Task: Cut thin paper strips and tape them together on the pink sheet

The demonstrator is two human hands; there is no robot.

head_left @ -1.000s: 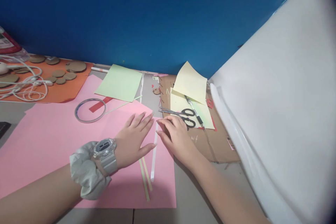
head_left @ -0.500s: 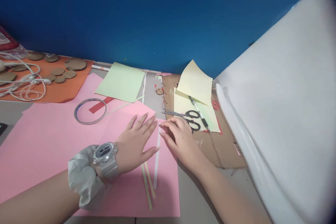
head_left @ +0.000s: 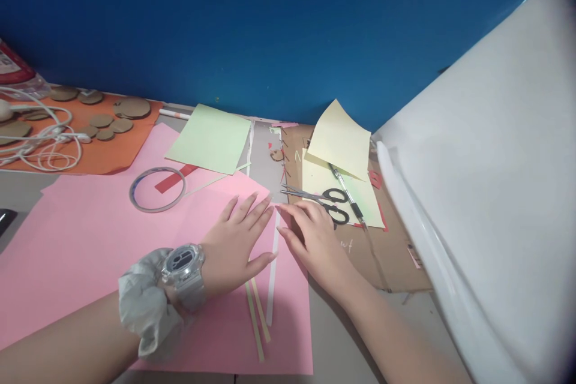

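Note:
My left hand lies flat on the pink paper, fingers spread, a clear watch and a grey scrunchie on its wrist. A narrow white paper strip runs along the paper's right side, just right of my left thumb. My right hand rests at the strip's upper end, fingers bent, thumb and index tip apart. Two thin strips, a pale green strip and a pale yellow strip, lie below my left hand. Scissors lie just beyond my right hand.
A tape roll sits on the pink paper near a red strip. Behind are green paper, yellow paper and a pen on cardboard. Cardboard discs and white earphones lie on orange paper.
The view has shifted slightly, so everything sits a little farther right. My right index fingertip has moved slightly up at the white strip's end. My left hand stays flat in place.

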